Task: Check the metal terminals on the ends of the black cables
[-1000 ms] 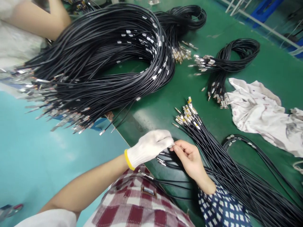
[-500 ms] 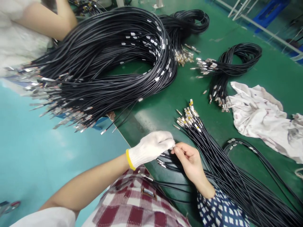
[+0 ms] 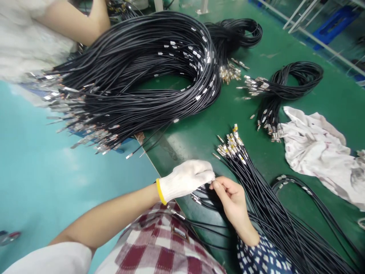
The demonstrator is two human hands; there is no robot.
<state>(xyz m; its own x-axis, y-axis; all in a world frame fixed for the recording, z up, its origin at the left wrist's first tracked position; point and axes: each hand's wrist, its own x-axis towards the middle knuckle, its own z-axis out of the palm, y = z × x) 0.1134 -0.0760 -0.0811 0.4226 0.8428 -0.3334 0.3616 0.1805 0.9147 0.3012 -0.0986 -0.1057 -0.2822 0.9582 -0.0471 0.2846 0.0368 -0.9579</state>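
My left hand (image 3: 186, 179), in a white knit glove with a yellow cuff, and my bare right hand (image 3: 230, 198) meet fingertip to fingertip over the near edge of the green table (image 3: 199, 133). Between them they pinch a small metal terminal at the end of a thin black wire (image 3: 212, 180); the piece is mostly hidden by the fingers. Several loose black wires with metal ends (image 3: 199, 198) lie under both hands. A sheaf of black wires with yellow-marked terminals (image 3: 232, 144) fans out just beyond my right hand.
A huge coil of black wires (image 3: 137, 80) fills the far left, its metal ends overhanging the table edge. Smaller coils (image 3: 288, 82) lie at the far right, next to a crumpled white rag (image 3: 316, 148). Another person's arm (image 3: 71, 23) is at the top left.
The view has drifted, so everything sits a little lower and further right. My hands stay together on the wire end, the fingers shifting slightly.
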